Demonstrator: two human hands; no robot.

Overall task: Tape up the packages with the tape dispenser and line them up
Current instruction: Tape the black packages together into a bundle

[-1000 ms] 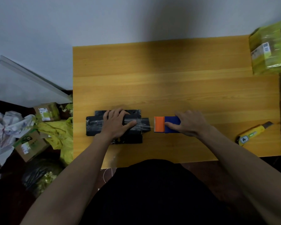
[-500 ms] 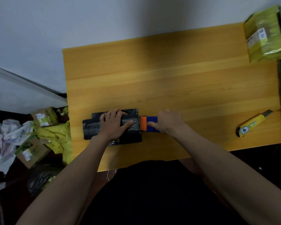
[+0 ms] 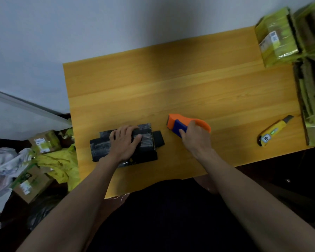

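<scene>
A black wrapped package (image 3: pixel 100 148) lies near the table's front left, with clear tape across its top. My left hand (image 3: pixel 125 142) presses flat on it, fingers spread. To its right, my right hand (image 3: pixel 195 135) grips the blue handle of the orange tape dispenser (image 3: pixel 178 120), which is tilted and held apart from the package. Green-taped packages (image 3: pixel 276 39) sit at the table's far right corner.
The wooden table (image 3: pixel 171 88) has bare surface behind the hands. A yellow utility knife (image 3: pixel 273 131) lies at the right front. More green-taped boxes (image 3: pixel 313 99) line the right edge. Cardboard boxes (image 3: pixel 44 142) and yellow bags lie on the floor at left.
My right hand pushed the dispenser up against the package's right end, then pulled it away to the right and tilted it. My left hand stayed on the package.
</scene>
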